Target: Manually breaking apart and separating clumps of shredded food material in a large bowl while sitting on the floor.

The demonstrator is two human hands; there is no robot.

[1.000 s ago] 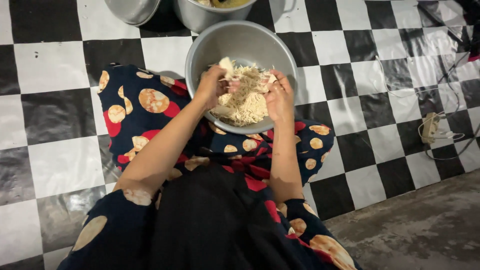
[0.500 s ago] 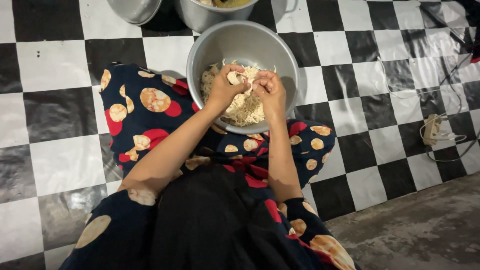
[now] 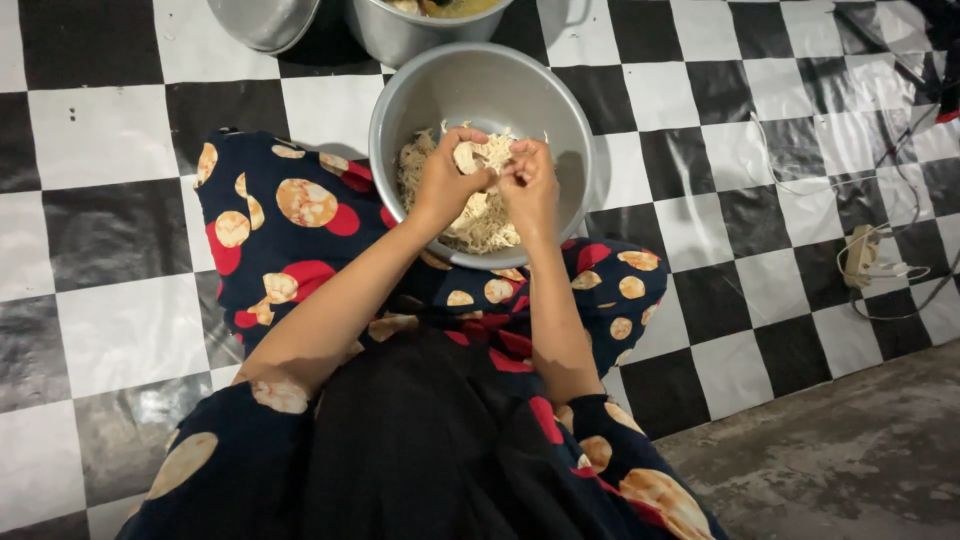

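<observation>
Patterned dark skirt (image 3: 290, 230) spread over checkered floor mat (image 3: 110, 120). Left hand (image 3: 447, 180) and right hand (image 3: 528, 185) are closed on a pale meat piece (image 3: 468, 157), held over shredded pile (image 3: 480, 222) in grey bowl (image 3: 440, 85). Best torn low, inside the rim. Two pots (image 3: 400, 25) crowd the far edge; a cable (image 3: 870, 255) lies right.

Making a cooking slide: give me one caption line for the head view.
Both hands, left hand and right hand, pull apart shredded food over a metal bowl.
</observation>
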